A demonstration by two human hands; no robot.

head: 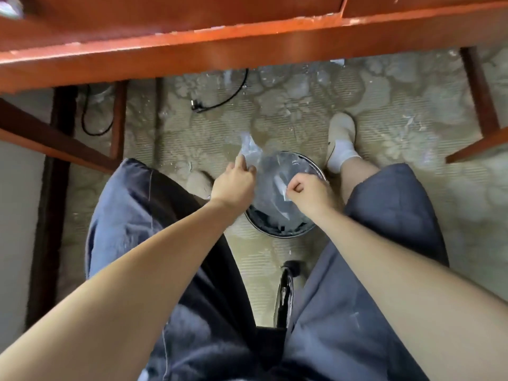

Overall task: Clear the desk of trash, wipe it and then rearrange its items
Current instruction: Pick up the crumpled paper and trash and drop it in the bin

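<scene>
Your left hand [233,182] pinches the clear bag [270,174] at the bin [277,229] rim; your right hand [308,192], fingers curled tight, grips its other edge.

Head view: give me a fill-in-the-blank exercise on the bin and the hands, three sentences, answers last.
1. The left hand and right hand both grip a clear ____ bag.
2. The round bin stands on the floor ____ the person's legs.
3. The cable lying under the desk is ____ in colour.
Answers: plastic; between; black.
</scene>
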